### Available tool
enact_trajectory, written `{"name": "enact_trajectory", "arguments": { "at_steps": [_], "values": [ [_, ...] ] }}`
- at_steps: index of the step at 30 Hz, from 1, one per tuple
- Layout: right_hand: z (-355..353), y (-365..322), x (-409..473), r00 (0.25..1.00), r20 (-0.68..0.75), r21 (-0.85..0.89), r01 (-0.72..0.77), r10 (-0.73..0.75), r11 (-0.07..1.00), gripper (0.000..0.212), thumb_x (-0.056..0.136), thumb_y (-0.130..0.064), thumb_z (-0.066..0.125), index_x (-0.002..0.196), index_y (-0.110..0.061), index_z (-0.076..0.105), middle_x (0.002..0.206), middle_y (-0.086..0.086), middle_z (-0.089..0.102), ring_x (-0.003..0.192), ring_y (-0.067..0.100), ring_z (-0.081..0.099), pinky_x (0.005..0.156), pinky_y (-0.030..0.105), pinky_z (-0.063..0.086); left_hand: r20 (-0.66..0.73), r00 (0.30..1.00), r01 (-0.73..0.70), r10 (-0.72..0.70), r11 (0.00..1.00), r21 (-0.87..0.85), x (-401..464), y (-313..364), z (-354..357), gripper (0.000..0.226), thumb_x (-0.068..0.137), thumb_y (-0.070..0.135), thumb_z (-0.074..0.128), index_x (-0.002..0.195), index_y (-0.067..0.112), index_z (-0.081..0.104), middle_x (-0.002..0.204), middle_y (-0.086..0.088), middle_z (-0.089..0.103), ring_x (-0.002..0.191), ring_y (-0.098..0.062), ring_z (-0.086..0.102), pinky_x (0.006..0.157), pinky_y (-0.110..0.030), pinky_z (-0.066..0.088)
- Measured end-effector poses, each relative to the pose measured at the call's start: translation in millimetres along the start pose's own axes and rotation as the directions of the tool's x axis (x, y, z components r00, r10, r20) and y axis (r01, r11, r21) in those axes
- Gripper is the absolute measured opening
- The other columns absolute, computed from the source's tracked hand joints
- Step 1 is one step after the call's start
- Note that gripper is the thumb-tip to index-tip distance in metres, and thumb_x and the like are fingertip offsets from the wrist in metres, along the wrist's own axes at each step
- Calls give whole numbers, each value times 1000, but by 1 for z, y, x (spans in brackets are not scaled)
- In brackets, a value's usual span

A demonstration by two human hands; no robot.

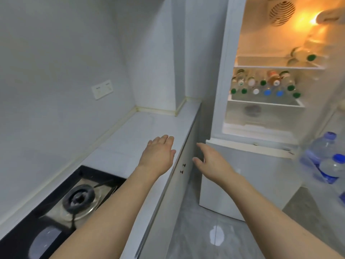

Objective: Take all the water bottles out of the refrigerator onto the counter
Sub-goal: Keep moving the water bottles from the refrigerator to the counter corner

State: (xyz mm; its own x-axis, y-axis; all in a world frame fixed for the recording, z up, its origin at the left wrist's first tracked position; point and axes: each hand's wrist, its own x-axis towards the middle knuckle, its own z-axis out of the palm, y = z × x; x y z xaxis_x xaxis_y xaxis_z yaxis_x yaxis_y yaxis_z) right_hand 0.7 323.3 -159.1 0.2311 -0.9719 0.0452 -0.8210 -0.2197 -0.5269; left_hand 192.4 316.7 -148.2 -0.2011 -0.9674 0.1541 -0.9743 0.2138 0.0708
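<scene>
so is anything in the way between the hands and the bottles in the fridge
Nothing visible. The fridge door is open, and the bottles lie caps outward on the middle shelf. Both the left hand and the right hand are empty and open. The counter beside the fridge looks bare.

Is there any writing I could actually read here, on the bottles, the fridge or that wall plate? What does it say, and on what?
No text here can be read.
Bottles lying on the middle shelf: labels show as coloured patches, too blurred.
Bottles in the fridge door: blue labels, lettering too blurred.
Wall socket plate: faint dark marks, too small.
Fridge: no brand or sign visible.
</scene>
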Motion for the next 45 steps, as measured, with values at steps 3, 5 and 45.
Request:
{"name": "enact_trajectory", "arguments": {
  "at_steps": [3,5,45],
  "values": [
    [-16,23,45,997,-39,-15,-62,62,998,59,99,-33,47,151,-15,24,156,2,28,142,18,27,113,28,22,-12,998,-54,54,998,-26,60,4,2,47,102,30,36,145,13,32,152,-6,34,136,-26,33,114,-39,26],
    [-27,37,76,992,-74,-15,-101,100,995,59,99,-34,47,151,-17,26,156,0,30,142,17,29,113,29,25,-21,996,-83,82,995,-53,101,5,3,48,103,30,35,147,13,30,153,-6,32,138,-26,31,114,-37,25],
    [-369,350,334,567,-677,190,-482,470,855,36,88,-13,47,124,-8,50,113,9,61,86,21,55,71,31,46,-160,864,-501,477,845,-187,564,301,-32,45,99,35,42,139,14,42,134,-8,52,120,-26,48,98,-36,39]
  ]
}}
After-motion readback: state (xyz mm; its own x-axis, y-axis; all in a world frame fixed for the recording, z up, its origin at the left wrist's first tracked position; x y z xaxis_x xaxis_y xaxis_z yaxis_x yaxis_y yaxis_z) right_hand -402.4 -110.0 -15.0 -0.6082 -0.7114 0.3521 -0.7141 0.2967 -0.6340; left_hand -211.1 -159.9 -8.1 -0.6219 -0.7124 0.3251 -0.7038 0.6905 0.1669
